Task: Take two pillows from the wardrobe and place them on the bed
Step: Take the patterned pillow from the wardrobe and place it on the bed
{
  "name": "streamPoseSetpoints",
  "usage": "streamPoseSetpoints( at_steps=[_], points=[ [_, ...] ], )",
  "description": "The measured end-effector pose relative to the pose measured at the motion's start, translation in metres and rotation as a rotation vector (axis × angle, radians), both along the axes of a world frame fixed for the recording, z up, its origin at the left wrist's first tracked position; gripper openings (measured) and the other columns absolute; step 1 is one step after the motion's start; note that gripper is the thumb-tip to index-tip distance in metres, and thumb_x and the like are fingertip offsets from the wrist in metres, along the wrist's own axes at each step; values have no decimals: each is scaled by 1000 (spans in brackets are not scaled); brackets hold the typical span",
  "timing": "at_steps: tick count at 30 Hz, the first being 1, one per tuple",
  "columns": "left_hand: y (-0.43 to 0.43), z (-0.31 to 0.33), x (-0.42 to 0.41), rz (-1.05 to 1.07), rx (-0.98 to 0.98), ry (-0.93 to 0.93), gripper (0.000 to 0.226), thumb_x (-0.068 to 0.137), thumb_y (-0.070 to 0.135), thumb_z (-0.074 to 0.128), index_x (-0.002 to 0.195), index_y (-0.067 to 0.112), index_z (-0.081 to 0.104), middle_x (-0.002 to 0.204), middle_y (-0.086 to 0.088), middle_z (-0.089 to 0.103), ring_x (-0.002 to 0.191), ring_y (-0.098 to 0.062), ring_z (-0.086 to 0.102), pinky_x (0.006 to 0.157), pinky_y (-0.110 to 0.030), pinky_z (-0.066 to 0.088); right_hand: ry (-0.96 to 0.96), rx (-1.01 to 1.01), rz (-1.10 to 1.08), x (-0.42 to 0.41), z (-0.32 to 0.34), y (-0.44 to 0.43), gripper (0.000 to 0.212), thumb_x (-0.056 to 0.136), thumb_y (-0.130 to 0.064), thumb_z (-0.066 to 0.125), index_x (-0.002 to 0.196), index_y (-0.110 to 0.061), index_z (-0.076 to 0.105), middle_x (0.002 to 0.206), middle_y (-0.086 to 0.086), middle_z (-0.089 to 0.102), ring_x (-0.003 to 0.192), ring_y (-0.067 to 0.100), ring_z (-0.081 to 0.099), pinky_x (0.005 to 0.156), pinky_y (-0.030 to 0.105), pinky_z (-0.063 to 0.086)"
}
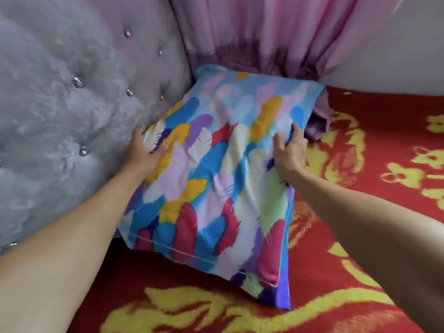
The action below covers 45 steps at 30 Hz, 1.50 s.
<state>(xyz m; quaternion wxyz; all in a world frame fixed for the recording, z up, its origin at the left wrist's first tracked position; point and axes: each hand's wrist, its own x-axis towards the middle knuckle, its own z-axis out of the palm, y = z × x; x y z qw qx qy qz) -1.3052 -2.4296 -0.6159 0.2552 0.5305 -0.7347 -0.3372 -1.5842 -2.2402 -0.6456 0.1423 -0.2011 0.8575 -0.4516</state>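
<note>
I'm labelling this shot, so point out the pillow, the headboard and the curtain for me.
pillow (216, 179): head view, middle of its patterned top face.
headboard (67, 111): head view, grey tufted padding left of the pillow.
curtain (264, 37): head view, pink folds above the pillow.

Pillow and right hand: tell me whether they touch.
Touching. The head view shows the right hand pinching the pillow at its right edge, fingers curled into the fabric.

The pillow (216, 174) is in a smooth matt printed cloth cover. The headboard (60, 111) looks like plush crushed velvet with shiny crystal-like buttons (78, 82); the bedspread (374, 164) is fuzzy woven cloth and the curtain (264, 32) thin, slightly sheeny fabric.
</note>
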Motion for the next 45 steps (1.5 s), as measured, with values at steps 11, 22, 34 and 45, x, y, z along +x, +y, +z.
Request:
streamPoseSetpoints(
  at_steps=[11, 22, 34, 45],
  points=[
    [6, -147, 14, -87, -281, -657, 63, 95, 50, 37, 150, 27, 15, 156, -19, 22, 141, -37, 24, 114, -55, 20, 571, 340, 446, 23, -111, -19, 60, 88, -66, 29, 143, -40, 31, 160, 3, 11, 147, 23, -1, 115, 60, 7],
    [53, -137, 30, -8, -168, -715, 62, 94, 59, 19, 149, 34, 5, 160, -12, 7, 145, -34, 10, 114, -59, 12, 428, 453, 512, 15, -107, -13, 78, 80, -78, 19, 147, -39, 10, 161, -1, -5, 146, 18, -12, 112, 64, 5],
    [219, -77, 138, -412, 241, -972, 61, 97, 47, 35, 150, 34, 6, 161, -9, -2, 147, -29, 4, 116, -48, 17, 586, 574, 908, 176, -84, 173, 71, 90, -50, 40, 150, -32, 6, 160, 6, -6, 144, 34, -15, 109, 63, 23],
    [397, 52, 303, -308, 268, -806, 35, 89, 34, 47, 122, 28, 57, 123, -8, 65, 117, -30, 57, 93, -37, 47, 250, 870, 889, 295, 7, 338, 29, 88, -34, 46, 107, -16, 58, 120, 7, 57, 114, 28, 54, 87, 39, 48]
  ],
)
